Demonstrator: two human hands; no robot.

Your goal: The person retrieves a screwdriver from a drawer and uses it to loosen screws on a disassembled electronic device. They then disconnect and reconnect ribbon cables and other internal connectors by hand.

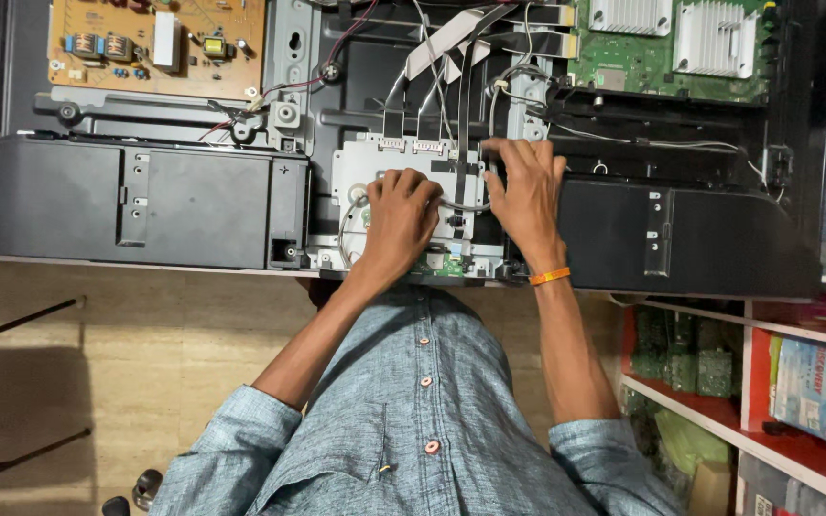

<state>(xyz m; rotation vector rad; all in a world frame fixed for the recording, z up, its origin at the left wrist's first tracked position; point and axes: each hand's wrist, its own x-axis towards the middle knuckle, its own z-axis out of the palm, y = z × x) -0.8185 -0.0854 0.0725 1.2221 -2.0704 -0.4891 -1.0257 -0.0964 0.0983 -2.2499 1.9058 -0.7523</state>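
Fingers of the left hand [401, 212] curl into a loose fist, grip closed on a thin grey wire [349, 222] over the pale metal shield plate [367, 161] at frame centre. Beside it, the right hand [526, 189] lies flat, fingers apart, pressing the plate's right edge (orange wristband [549, 276] below). Flat ribbon cables [451, 38] run upward; a tan power board [157, 43] sits upper left, a green main board [671, 48] upper right.

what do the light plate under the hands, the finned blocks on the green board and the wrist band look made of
Light plate: likely sheet metal, pale grey with a dull sheen and punched holes.
Finned blocks: probably aluminium heat sinks, silvery with fine parallel ribs.
Wrist band by the right hand: orange, matte; thread or rubber, cannot tell.
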